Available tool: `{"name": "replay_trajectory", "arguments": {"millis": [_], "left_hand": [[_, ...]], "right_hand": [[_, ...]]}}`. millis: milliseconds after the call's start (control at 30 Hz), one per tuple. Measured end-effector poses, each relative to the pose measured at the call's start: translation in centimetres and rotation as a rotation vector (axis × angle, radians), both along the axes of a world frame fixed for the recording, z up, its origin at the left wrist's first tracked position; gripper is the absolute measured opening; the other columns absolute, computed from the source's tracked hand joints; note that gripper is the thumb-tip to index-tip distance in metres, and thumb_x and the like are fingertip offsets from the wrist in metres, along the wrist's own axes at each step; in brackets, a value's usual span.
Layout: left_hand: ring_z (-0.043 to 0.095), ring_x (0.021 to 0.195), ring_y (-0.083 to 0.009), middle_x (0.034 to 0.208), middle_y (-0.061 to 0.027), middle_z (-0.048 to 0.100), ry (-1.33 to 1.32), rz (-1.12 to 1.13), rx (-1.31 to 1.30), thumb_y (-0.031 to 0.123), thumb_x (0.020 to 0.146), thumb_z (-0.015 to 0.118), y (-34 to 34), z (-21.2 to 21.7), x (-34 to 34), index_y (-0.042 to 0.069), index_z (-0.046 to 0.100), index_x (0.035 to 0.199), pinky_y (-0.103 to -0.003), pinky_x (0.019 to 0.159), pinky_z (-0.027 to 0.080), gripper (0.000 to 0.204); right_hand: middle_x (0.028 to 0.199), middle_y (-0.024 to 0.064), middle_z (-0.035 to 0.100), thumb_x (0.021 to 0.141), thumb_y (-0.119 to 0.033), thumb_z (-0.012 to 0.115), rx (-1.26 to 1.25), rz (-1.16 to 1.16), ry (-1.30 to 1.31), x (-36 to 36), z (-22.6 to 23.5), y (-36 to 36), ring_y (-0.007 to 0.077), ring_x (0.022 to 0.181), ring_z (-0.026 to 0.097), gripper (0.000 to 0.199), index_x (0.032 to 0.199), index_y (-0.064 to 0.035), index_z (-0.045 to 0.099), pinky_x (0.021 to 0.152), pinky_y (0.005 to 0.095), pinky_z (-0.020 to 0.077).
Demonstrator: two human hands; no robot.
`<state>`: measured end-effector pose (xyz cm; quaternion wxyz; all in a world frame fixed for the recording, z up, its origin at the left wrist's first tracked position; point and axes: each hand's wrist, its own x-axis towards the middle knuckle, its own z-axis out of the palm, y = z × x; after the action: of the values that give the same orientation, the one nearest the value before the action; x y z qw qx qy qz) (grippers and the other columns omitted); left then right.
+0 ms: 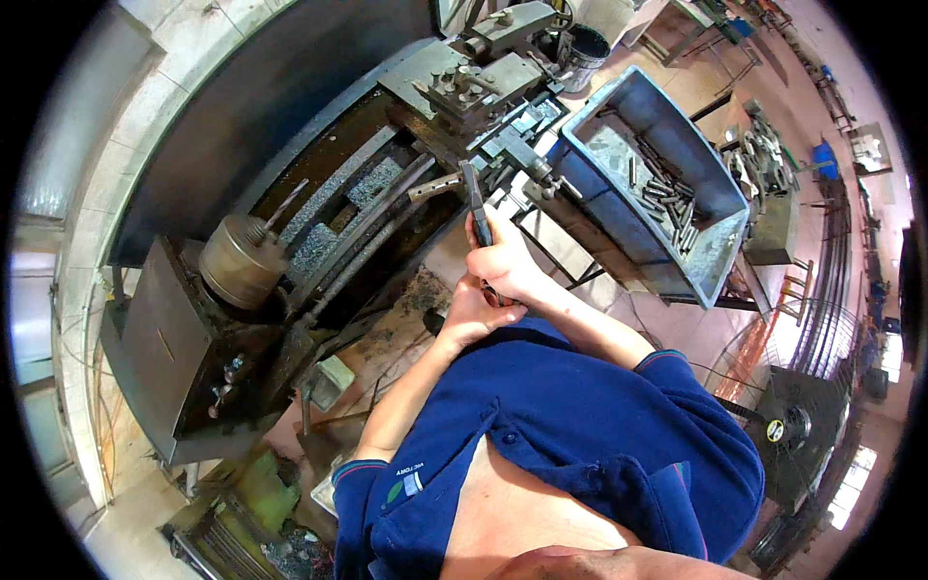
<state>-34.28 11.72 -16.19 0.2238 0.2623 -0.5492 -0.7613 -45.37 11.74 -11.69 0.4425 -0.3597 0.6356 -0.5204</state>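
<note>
My right hand [505, 263] is closed around a long dark-grey metal hand tool [475, 188], whose flat head points away from me. Just below it, my left hand [476, 314] is closed on the lower end of the same tool, where a bit of orange-red shows between the fingers. A short brownish metal tube [435, 187] with small holes lies crosswise against the tool's head, on its left side. Whether the head grips the tube or only touches it I cannot tell. Most of the tool's shaft is hidden by my fingers.
A lathe spans the left, its round chuck [242, 261] holding a thin rod [288, 203]; metal chips [333, 227] cover its bed. Beyond my hands stands the tool carriage [474, 92]. To the right, a blue bin [710, 275] holds several metal rods; a floor fan [797, 425] stands farther right.
</note>
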Motion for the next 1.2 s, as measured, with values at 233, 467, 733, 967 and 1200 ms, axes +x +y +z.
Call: {"name": "replay_trajectory", "arguments": {"millis": [233,467,733,967,1200], "left_hand": [[0.057,0.075,-0.0104,0.08,-0.003,0.058,-0.342,-0.033,-0.173,0.017,0.055,0.079,2.9,0.4,-3.3,-0.001,0.051,0.099,-0.025,0.064,0.047,0.055],[0.059,0.082,-0.0264,0.092,-0.0134,0.057,-0.642,0.218,-0.527,0.027,0.051,0.078,6.1,2.3,-8.2,0.003,0.042,0.112,-0.035,0.071,0.047,0.075],[0.051,0.097,-0.034,0.105,-0.019,0.049,-0.72,-0.058,-0.886,0.041,0.052,0.077,6.9,6.1,-14.3,-0.003,0.038,0.12,-0.041,0.083,0.043,0.09],[0.057,0.086,-0.0292,0.094,-0.0134,0.058,-0.588,-0.134,-1.023,0.028,0.073,0.062,5.6,4.9,-9.4,0.001,0.048,0.114,-0.036,0.072,0.047,0.051],[0.059,0.078,-0.0317,0.085,-0.0164,0.06,-0.79,0.175,-0.822,0.031,0.073,0.06,7.5,-2.1,3.2,0.002,0.052,0.109,-0.041,0.066,0.047,0.047]], "right_hand": [[0.071,0.0082,0.051,0.058,-0.005,0.055,-0.075,0.132,-0.044,-4.5,0.0,3.1,0.0183,0.066,0.05,0.03,0.087,-0.0029,0.049,0.059,0.0309,0.0413],[0.075,0.0021,0.056,0.064,-0.007,0.057,0.044,0.262,-0.192,-11.1,-0.5,7.1,0.0107,0.067,0.053,0.037,0.101,-0.0027,0.052,0.06,0.0257,0.0438],[0.062,-0.0015,0.052,0.073,-0.005,0.049,-0.207,-0.281,-0.538,-16.4,-3.2,10.8,0.0036,0.046,0.04,0.025,0.096,-0.004,0.057,0.041,0.0192,0.0306],[0.077,0.0117,0.056,0.081,-0.015,0.05,-0.411,-0.432,-1.169,-22.9,-2.8,14.1,0.0057,0.041,0.03,0.03,0.107,0.0007,0.049,0.037,0.0188,0.0266],[0.093,0.0135,0.055,0.074,-0.034,0.065,-0.263,0.081,-1.111,-16.5,-5.7,13.4,0.0058,0.044,0.035,0.061,0.121,-0.0014,0.042,0.039,0.0179,0.0297]]}}
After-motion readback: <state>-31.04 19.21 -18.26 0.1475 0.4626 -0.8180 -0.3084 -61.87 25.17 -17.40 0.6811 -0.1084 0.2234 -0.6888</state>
